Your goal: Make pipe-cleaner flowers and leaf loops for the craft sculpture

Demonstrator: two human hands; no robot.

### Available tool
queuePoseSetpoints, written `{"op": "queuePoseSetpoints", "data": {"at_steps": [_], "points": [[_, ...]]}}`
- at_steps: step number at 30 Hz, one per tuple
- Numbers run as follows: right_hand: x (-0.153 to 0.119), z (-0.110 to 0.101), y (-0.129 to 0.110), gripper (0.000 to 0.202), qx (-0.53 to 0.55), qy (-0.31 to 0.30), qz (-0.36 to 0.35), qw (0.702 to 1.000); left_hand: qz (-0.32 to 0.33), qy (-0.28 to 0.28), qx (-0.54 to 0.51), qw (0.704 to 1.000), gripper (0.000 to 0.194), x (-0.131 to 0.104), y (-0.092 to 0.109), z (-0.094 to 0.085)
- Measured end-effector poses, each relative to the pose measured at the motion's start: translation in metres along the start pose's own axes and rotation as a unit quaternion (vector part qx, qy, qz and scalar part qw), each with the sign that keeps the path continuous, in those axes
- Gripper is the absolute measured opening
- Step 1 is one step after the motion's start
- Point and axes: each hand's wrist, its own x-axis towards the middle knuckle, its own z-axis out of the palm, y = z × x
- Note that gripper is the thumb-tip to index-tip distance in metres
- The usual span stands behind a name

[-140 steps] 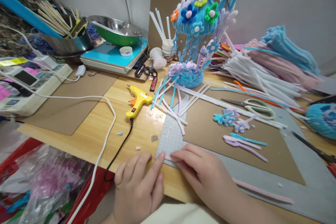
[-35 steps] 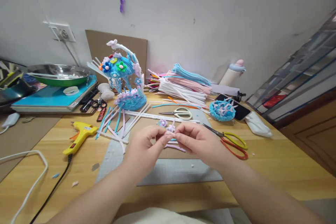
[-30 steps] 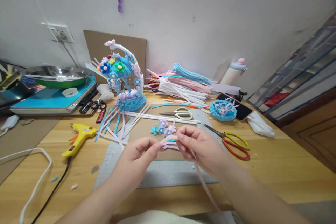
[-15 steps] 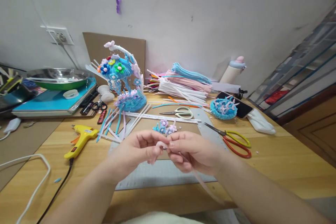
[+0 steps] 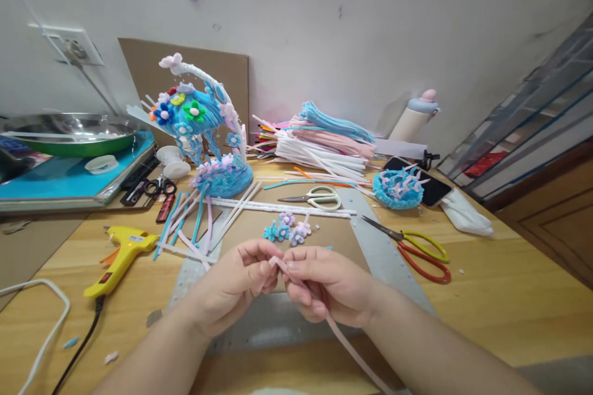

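A pale pink pipe cleaner (image 5: 347,345) runs from between my fingertips down past my right palm toward the bottom edge. My left hand (image 5: 241,281) pinches its bent end. My right hand (image 5: 327,281) grips it right beside, fingertips nearly touching the left ones. Just beyond my hands, small blue, purple and pink flowers (image 5: 287,228) lie on a brown board (image 5: 338,234) over a grey mat (image 5: 259,327). Behind them rest light-handled scissors (image 5: 322,198) and white fuzzy strips (image 5: 287,206).
A yellow glue gun (image 5: 120,256) and loose strips lie left, near a flower lamp-like craft (image 5: 199,117). Red-and-yellow scissors (image 5: 424,250), a blue round piece (image 5: 397,188) and a phone (image 5: 433,188) lie right. Pipe cleaner bundles (image 5: 324,142) and a bottle (image 5: 414,117) stand behind.
The view has shifted, so the lamp-like craft and glue gun appear farther left. Both hands stay together; the pink strip's end is now bent more sharply, and its tail shows more clearly.
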Motion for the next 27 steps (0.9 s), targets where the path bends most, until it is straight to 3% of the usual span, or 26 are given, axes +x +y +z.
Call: {"op": "queuePoseSetpoints", "data": {"at_steps": [4,10,16,21,27], "points": [[0.002,-0.009,0.010,0.020,-0.008,-0.004,-0.009,1.000,-0.019,-0.015,0.009,1.000,0.023,-0.001,-0.005,0.002],[0.004,-0.010,0.015,0.023,0.008,-0.014,-0.021,1.000,-0.002,0.012,0.049,0.999,0.028,0.001,-0.012,0.004],[0.005,-0.007,0.020,0.021,-0.011,0.032,-0.038,0.999,0.008,0.027,0.020,0.999,0.028,0.003,-0.017,0.002],[0.003,-0.006,0.023,0.025,-0.007,0.020,-0.020,1.000,0.045,0.061,0.014,0.997,0.026,0.004,-0.016,0.001],[0.003,-0.004,0.021,0.024,-0.006,0.049,-0.014,0.999,0.099,0.082,0.039,0.991,0.024,0.003,-0.017,0.000]]}}
